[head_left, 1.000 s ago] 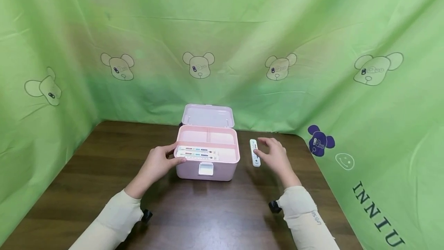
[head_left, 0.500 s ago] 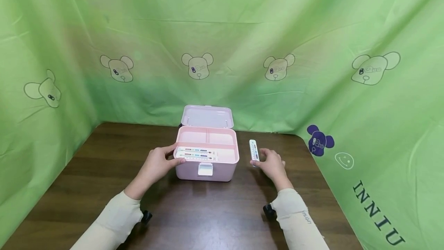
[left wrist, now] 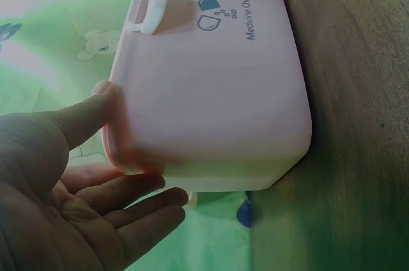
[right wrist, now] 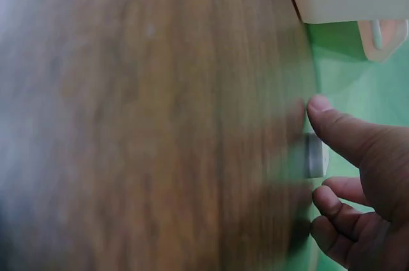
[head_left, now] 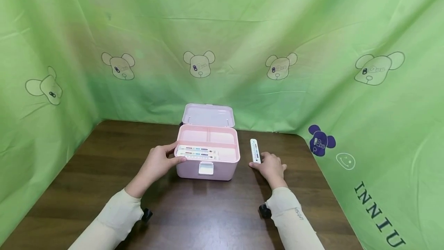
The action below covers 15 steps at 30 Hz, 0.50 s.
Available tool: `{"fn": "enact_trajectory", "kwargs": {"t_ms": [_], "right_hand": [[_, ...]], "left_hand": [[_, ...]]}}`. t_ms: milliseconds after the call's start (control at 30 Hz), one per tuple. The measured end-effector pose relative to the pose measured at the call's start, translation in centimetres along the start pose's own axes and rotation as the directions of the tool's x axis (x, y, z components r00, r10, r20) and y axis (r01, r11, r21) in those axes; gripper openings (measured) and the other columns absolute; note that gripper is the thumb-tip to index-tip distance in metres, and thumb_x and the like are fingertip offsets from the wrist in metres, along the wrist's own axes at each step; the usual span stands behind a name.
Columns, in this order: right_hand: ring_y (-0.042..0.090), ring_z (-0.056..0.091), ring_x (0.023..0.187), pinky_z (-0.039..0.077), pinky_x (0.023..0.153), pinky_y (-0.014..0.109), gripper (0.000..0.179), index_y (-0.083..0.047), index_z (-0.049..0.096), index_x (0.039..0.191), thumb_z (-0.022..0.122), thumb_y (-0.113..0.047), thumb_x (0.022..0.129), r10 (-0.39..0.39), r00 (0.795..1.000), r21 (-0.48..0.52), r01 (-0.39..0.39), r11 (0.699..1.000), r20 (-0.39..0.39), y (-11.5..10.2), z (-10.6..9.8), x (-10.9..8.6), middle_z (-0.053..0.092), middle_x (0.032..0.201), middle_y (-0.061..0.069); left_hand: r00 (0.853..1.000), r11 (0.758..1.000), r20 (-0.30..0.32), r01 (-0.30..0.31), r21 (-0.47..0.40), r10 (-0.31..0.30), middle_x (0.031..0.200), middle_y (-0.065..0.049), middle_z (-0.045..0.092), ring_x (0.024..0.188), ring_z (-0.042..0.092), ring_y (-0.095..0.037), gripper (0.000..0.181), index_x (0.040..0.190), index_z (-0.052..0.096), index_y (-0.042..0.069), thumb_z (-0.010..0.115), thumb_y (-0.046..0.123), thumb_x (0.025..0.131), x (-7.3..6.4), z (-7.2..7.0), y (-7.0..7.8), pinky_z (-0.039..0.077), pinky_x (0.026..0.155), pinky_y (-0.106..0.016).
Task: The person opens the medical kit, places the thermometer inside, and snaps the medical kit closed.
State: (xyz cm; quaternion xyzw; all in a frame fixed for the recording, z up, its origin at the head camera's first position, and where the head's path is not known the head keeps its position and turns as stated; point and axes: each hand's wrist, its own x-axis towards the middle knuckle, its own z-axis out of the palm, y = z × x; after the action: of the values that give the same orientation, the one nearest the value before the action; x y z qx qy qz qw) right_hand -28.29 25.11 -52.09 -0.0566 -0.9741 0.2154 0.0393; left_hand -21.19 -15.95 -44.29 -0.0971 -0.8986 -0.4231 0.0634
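An open pink medicine chest (head_left: pixel 222 171) stands mid-table, its lid tipped back. Slim white packs (head_left: pixel 198 152) with a printed scale lie in its front tray compartment. My left hand (head_left: pixel 157 164) holds the chest's front left corner; in the left wrist view the thumb (left wrist: pixel 99 95) presses the upper front edge and fingers rest along the side. Right of the chest, a slim white case (head_left: pixel 254 150) with similar print lies on the table. My right hand (head_left: pixel 272 167) is at its near end, with thumb and fingers spread to either side, and gaps show in the right wrist view.
The brown wooden table (head_left: pixel 211 211) runs back to a green curtain (head_left: pixel 243 99) with bear prints, which also closes in both sides. The chest's raised lid (head_left: pixel 208 115) leans near the back edge. Black wrist cameras (head_left: pixel 265 211) hang below both sleeves.
My right hand has moved down and slightly left, from the slim case's right side to its near end. The left hand stays on the chest.
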Motion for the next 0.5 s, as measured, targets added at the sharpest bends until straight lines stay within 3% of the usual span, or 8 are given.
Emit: {"fn": "enact_trajectory", "kwargs": {"t_ms": [267, 500], "right_hand": [[0.044, 0.065, 0.099, 0.034, 0.091, 0.068, 0.044, -0.007, 0.073, 0.104, 0.083, -0.045, 0.082, 0.068, 0.998, 0.007, -0.068, 0.998, -0.012, -0.46, -0.02, 0.28, 0.073, 0.093, 0.013], [0.041, 0.066, 0.096, 0.031, 0.093, 0.066, 0.039, -0.009, 0.075, 0.102, 0.085, -0.04, 0.081, 0.121, 0.993, 0.06, -0.121, 0.991, -0.004, -0.58, -0.44, 0.31, 0.074, 0.1, 0.013]], "left_hand": [[1.0, 1.0, 0.006, 0.011, -0.009, -0.011, 0.121, -0.012, 0.074, 0.1, 0.071, -0.017, 0.072, 0.144, 0.059, 0.009, 0.087, 0.035, 0.083, 0.05, 0.02, 0.0, 0.057, 0.074, -0.028], [1.0, 1.0, 0.006, 0.012, -0.001, -0.012, 0.121, -0.011, 0.074, 0.103, 0.071, -0.018, 0.072, 0.144, 0.06, 0.01, 0.087, 0.037, 0.083, 0.09, -0.04, -0.03, 0.058, 0.076, -0.029]]}}
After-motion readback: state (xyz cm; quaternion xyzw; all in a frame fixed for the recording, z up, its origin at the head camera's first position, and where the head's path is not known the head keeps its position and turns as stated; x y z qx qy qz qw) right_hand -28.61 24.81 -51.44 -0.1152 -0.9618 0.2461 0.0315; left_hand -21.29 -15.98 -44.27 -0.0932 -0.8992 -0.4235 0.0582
